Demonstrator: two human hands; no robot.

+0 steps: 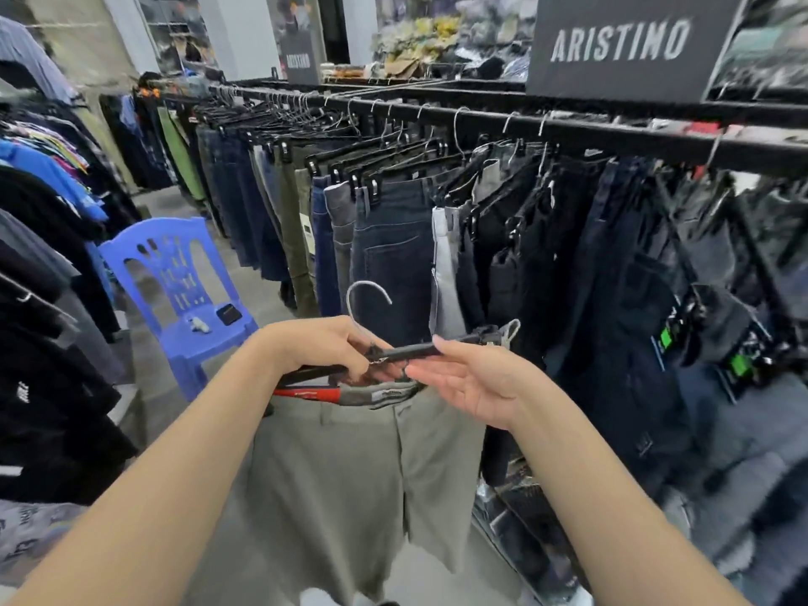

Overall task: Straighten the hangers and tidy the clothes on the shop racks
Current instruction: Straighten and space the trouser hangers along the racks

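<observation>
- Your left hand (325,348) is clenching its fingers (356,365) round the middle of the black clip hanger (415,352), just under the wire hook (368,295).
- Your right hand (474,380) is lying released, its fingers stretched out and touching the hanger bar from below, with the thumb tip against the bar.
- The hanger is hanging off the rail, out in front of you between both hands, with the grey-green trousers (350,483) drooping from it towards the floor.
- The waistband is sagging below the bar in the middle, beside a red label (308,393); the far clip (492,332) looks to be holding a corner of cloth.
- The trousers are likely handling soft and light, so they will probably slide or bunch if you are tugging at the cloth. The bar is likely stiff, so it is the better place to be holding.
- For straightening, you are best taking the waistband near each clip, then carrying everything by the hook.
- Beyond your hands, the rack rail (481,121) is carrying a packed row of dark jeans (393,255), and a blue plastic chair (175,277) is standing to the left.
</observation>
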